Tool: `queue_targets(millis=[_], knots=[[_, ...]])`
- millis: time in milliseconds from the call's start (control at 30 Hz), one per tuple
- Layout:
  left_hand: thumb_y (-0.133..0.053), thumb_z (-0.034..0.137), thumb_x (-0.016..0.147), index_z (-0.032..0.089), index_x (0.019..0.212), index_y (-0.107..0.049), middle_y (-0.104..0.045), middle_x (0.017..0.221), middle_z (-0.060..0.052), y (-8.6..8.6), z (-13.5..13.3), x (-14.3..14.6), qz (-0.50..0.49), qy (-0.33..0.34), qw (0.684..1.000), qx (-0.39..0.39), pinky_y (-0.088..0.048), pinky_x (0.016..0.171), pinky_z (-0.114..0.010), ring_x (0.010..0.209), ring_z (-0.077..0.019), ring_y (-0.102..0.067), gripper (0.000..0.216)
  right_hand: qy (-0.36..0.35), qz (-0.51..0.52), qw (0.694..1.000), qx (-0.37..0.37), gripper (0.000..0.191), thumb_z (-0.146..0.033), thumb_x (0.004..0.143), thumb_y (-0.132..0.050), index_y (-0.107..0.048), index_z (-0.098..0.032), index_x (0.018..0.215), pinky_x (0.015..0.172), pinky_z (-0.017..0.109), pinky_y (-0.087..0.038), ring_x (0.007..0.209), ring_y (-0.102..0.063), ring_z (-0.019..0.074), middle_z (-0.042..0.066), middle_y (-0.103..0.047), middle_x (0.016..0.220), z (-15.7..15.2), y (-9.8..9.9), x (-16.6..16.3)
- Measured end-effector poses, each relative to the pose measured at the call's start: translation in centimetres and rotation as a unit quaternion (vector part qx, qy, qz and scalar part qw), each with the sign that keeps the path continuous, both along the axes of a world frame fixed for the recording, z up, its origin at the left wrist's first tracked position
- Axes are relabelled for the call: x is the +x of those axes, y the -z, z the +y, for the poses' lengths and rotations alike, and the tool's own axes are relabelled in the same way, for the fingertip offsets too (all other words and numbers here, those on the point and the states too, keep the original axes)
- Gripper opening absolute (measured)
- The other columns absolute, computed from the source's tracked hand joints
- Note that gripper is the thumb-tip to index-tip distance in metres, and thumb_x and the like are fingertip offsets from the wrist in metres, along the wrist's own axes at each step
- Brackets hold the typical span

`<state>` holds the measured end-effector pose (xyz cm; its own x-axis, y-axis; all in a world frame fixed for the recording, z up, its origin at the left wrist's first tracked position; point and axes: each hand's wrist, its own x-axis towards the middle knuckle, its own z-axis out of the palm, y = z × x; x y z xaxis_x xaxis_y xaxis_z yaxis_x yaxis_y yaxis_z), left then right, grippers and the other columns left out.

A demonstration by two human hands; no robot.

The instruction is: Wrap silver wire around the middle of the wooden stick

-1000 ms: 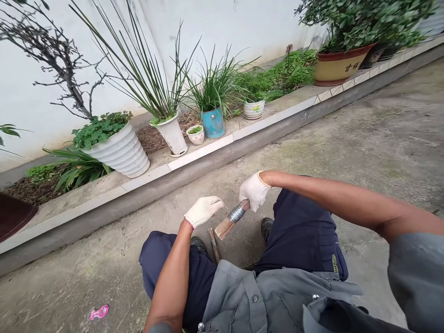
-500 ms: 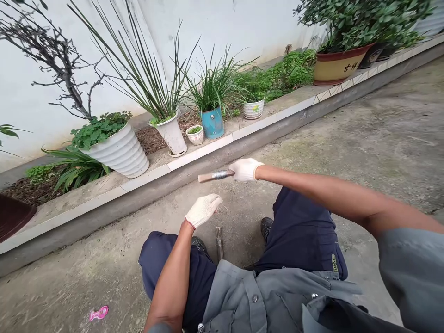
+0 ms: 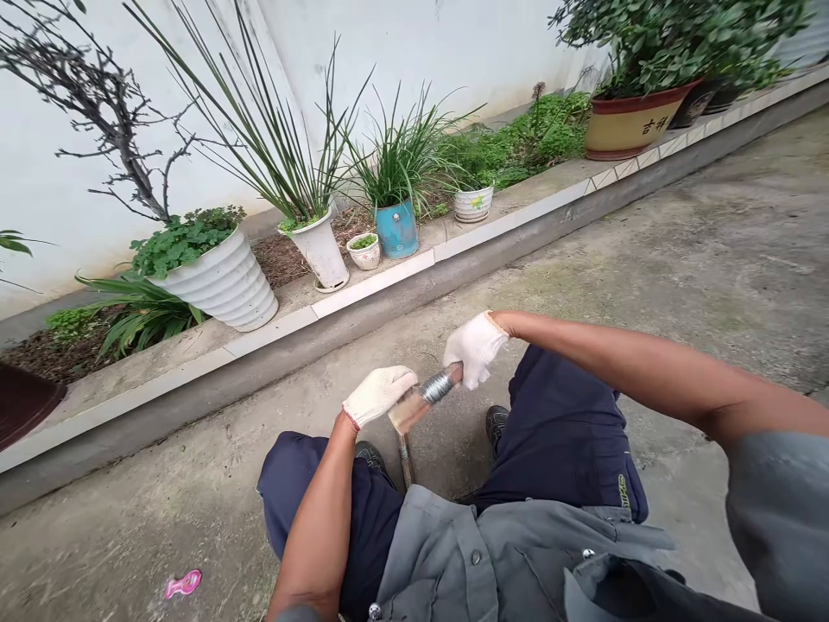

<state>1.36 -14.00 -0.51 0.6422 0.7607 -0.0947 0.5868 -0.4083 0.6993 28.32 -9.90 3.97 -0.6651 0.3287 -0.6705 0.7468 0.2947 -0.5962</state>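
Note:
My right hand (image 3: 476, 347), in a white knit glove, grips the dark brown end of a flat paintbrush (image 3: 439, 386). Silver wire seems to be wound around the brush's middle, and its wide pale end points down to the left. My left hand (image 3: 381, 395), gloved too, is at that pale end with its fingers drawn together; what they pinch, if anything, is hidden. Below the brush, a narrow worn stick-like tool (image 3: 406, 462) is on the ground between my shoes, partly covered by the brush.
A low tiled kerb (image 3: 376, 289) runs across in front of me, bearing a ribbed white pot (image 3: 224, 281), a blue pot (image 3: 397, 229) and several other potted plants. A white wall stands behind. A pink scrap (image 3: 183, 584) lies on the concrete at lower left.
My right hand has moved slightly right and down and turned the paintbrush, bringing its broad face into view and its pale end to my left hand. The left hand has barely moved.

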Motion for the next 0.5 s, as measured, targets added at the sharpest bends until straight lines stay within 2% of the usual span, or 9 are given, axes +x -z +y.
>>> queue_targets(millis=[67, 133, 233, 300, 367, 433, 500], knots=[[-0.044, 0.048, 0.101, 0.019, 0.083, -0.063, -0.068, 0.079, -0.002, 0.0, 0.2, -0.2, -0.052, -0.004, 0.998, -0.036, -0.048, 0.07, -0.026, 0.073, -0.0168, -0.064, 0.039, 0.06, 0.054, 0.996, 0.036, 0.035, -0.034, 0.066, -0.077, -0.069, -0.019, 0.097, 0.062, 0.023, -0.045, 0.071, -0.069, 0.0166, 0.0, -0.073, 0.076, 0.2, -0.9, 0.4], [-0.041, 0.048, 0.102, 0.018, 0.088, -0.064, -0.069, 0.077, -0.002, -0.2, 0.2, -0.2, -0.081, -0.025, 0.995, -0.062, -0.05, 0.069, -0.026, 0.07, -0.0166, -0.065, 0.04, 0.123, 0.087, 0.983, 0.108, 0.032, -0.039, 0.072, -0.074, -0.069, -0.019, 0.096, 0.064, 0.022, -0.045, 0.072, -0.069, 0.0158, 0.0, -0.074, 0.077, 0.6, -1.5, 0.4], [-0.041, 0.045, 0.103, 0.019, 0.091, -0.065, -0.067, 0.073, 0.001, -0.4, 0.1, 0.0, -0.068, -0.061, 0.995, -0.044, -0.049, 0.067, -0.025, 0.065, -0.0151, -0.064, 0.037, 0.188, 0.054, 0.947, 0.254, 0.03, -0.043, 0.081, -0.067, -0.069, -0.019, 0.099, 0.067, 0.024, -0.046, 0.074, -0.07, 0.0177, 0.004, -0.075, 0.081, 1.7, -1.5, -0.2], [-0.041, 0.043, 0.102, 0.02, 0.092, -0.065, -0.066, 0.072, 0.002, -0.4, 0.0, 0.1, -0.043, -0.061, 0.997, -0.035, -0.048, 0.065, -0.024, 0.064, -0.0146, -0.063, 0.035, 0.186, -0.024, 0.913, 0.361, 0.028, -0.039, 0.084, -0.065, -0.071, -0.02, 0.104, 0.07, 0.028, -0.047, 0.081, -0.071, 0.0226, 0.008, -0.077, 0.089, 2.5, -1.2, -0.7], [-0.039, 0.043, 0.102, 0.02, 0.092, -0.065, -0.065, 0.072, 0.002, -0.2, 0.0, 0.1, -0.011, -0.053, 0.998, -0.024, -0.046, 0.063, -0.024, 0.064, -0.0146, -0.063, 0.036, 0.155, -0.126, 0.882, 0.427, 0.026, -0.028, 0.082, -0.067, -0.074, -0.019, 0.105, 0.073, 0.034, -0.049, 0.087, -0.073, 0.0287, 0.013, -0.077, 0.095, 2.8, -0.6, -1.1], [-0.039, 0.044, 0.102, 0.021, 0.093, -0.066, -0.065, 0.071, 0.003, 0.1, 0.1, 0.0, 0.02, -0.05, 0.998, -0.008, -0.044, 0.062, -0.024, 0.063, -0.0146, -0.062, 0.037, 0.118, -0.197, 0.87, 0.437, 0.027, -0.018, 0.077, -0.069, -0.076, -0.017, 0.103, 0.076, 0.038, -0.05, 0.089, -0.073, 0.0323, 0.017, -0.076, 0.097, 2.4, 0.1, -1.3], [-0.039, 0.043, 0.102, 0.021, 0.093, -0.066, -0.065, 0.071, 0.003, 0.1, 0.2, -0.1, 0.047, -0.049, 0.997, 0.019, -0.042, 0.063, -0.025, 0.064, -0.015, -0.061, 0.036, 0.07, -0.215, 0.877, 0.425, 0.027, -0.013, 0.074, -0.07, -0.077, -0.016, 0.099, 0.076, 0.039, -0.05, 0.088, -0.073, 0.0322, 0.018, -0.076, 0.096, 1.5, 0.8, -1.4]])
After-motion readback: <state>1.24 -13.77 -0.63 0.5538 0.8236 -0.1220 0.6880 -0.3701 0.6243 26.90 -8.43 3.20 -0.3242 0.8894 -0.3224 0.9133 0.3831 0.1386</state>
